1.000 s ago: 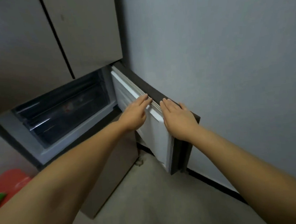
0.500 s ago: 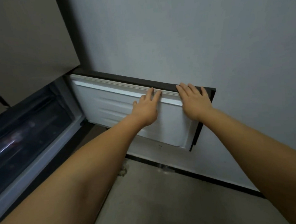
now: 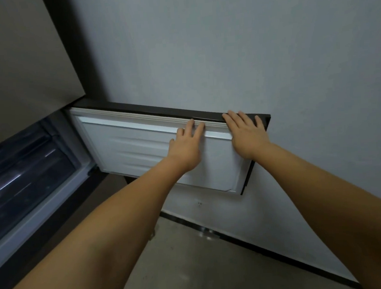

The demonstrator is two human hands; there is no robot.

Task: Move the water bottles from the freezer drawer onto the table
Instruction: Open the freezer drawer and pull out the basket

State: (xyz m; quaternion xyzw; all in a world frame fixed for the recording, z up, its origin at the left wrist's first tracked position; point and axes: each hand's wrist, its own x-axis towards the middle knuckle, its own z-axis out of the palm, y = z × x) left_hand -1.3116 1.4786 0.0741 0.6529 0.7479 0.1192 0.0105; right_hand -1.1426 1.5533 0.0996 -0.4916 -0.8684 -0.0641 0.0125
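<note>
The white moulded-plastic inner face of the dark-edged freezer door (image 3: 140, 152), swung wide against the grey painted wall (image 3: 223, 51), is touched by both hands. The left hand (image 3: 186, 148) is laid flat on the ribbed liner, fingers (image 3: 191, 126) straight; the right hand (image 3: 246, 133) is spread over the door's top edge. Nothing is gripped. The translucent dark freezer drawer (image 3: 22, 169) lies well to the left, nearer the left hand, its long axis running along the cabinet front. No water bottles can be made out inside.
</note>
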